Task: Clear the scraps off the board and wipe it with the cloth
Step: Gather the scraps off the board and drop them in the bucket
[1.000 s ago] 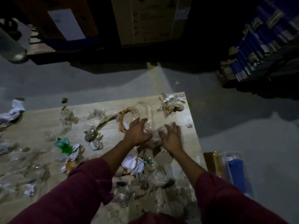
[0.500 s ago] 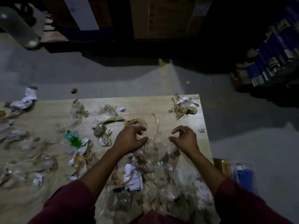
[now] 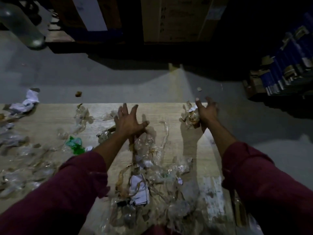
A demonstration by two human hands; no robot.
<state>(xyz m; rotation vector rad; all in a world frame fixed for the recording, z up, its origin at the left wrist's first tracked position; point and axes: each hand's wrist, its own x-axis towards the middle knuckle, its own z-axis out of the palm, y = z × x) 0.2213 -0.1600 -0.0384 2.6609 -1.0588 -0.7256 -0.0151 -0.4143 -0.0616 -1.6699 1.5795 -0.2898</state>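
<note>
Both hands are reaching farther up the board than 0.5 s ago, the right one now at the far-right scrap clump.

Head view: left hand (image 3: pixel 129 122) is lying over the top of the central scraps (image 3: pixel 149 168), fingers spread wide, thumb out to the right, palm down; whether it is gripping anything I cannot tell. Right hand (image 3: pixel 205 111) is sitting at the far right corner of the board (image 3: pixel 171 111), fingers spread and curving over the scrap clump (image 3: pixel 190 116), touching it. Clear plastic, paper bits and strands are lying in a trail down the board's middle toward the person. More scraps, with a green piece (image 3: pixel 75 145), are lying on the left part. Maroon sleeves (image 3: pixel 71 189) are covering both forearms. Cloth is not identifiable. Grey floor (image 3: pixel 118 82) is lying beyond the board.
</note>
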